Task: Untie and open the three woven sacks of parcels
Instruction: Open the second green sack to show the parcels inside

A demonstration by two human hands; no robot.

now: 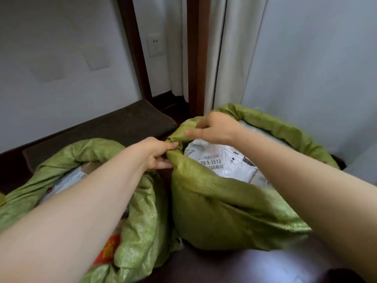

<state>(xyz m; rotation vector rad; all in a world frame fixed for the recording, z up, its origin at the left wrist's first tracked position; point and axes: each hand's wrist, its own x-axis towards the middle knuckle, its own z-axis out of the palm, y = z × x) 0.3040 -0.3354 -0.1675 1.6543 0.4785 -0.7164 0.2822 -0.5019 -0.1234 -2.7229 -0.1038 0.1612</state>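
Two green woven sacks are sitting side by side on a dark glossy floor. The weave is coarse plastic with a slight sheen, and both rims are rolled down into thick soft cuffs.

The right sack is standing open, its mouth a wide oval. A white crinkled poly mailer is lying on top inside it, with a printed label reading "78-5-3513". More pale parcels are showing beneath, details blurred.

The left sack is also gaping open, fabric slumping in deep folds. A cardboard box is showing inside at the far end, and a red and yellow printed patch is showing near the forearm.

Left hand is pinching the bunched far-left edge of the right sack's rim, fingers closed on the fabric. Right hand is curling over the same rim just beyond it, fingers bent into the weave, thumb extended.

A dark flat mat is lying at far left. Pale pleated curtains are hanging at far centre beside a dark wood post.
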